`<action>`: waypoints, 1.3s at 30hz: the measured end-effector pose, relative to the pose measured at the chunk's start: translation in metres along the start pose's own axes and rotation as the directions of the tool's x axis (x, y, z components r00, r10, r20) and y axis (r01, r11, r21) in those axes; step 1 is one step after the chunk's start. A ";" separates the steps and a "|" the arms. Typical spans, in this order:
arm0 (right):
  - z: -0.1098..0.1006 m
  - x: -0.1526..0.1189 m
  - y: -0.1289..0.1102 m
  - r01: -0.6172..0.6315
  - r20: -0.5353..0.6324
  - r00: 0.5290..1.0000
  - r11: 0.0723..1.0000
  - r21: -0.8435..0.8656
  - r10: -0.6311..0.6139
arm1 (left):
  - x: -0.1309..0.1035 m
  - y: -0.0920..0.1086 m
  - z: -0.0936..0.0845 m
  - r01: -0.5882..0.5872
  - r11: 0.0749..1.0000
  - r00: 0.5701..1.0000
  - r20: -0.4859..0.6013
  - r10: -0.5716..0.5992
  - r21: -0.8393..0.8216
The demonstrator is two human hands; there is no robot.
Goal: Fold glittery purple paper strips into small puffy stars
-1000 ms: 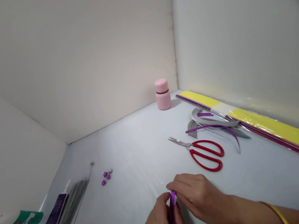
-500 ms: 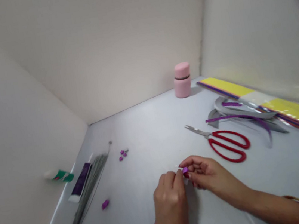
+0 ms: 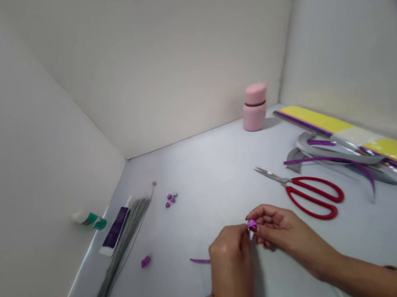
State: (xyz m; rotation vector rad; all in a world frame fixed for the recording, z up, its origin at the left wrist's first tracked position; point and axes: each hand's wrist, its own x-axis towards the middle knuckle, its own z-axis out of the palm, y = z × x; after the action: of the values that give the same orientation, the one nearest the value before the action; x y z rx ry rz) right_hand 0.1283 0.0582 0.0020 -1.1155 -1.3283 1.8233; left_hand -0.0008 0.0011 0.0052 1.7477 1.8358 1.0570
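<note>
Between the fingertips of my right hand (image 3: 280,226) is a small piece of folded purple paper (image 3: 252,224). My left hand (image 3: 230,251) is closed, back toward me, with its fingertips pressed against the left side of that piece; its palm side is hidden. A purple paper strip (image 3: 200,260) pokes out to the left from behind the left hand, and whether it joins the folded piece cannot be seen. Red-handled scissors (image 3: 301,192) lie slightly open beyond my right hand. A purple paper lump (image 3: 146,261) rests on the table to the left.
Several tiny purple pieces (image 3: 170,200) lie mid-table. At left are a bundle of grey wires (image 3: 124,250), a purple tube (image 3: 116,229) and a green-and-white tube (image 3: 91,220). A pink jar (image 3: 254,108) stands at the back, near grey and purple strips (image 3: 335,152) and yellow-topped packs (image 3: 314,120).
The view has shifted slightly, moving the table things rightward. My left fingers have turned in closer to the folded paper, and the purple strip now shows left of that hand.
</note>
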 end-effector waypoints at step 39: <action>0.006 -0.002 0.006 0.111 0.220 0.966 0.987 0.113 -0.134 | 0.011 -0.007 0.012 0.344 0.341 0.825 0.107 -0.555 -0.875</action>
State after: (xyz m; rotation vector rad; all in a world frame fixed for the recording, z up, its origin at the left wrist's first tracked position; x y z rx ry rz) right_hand 0.1236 0.0516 -0.0026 -0.7725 -1.3836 1.9463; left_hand 0.0013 0.0155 -0.0055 0.4502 1.2911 1.5599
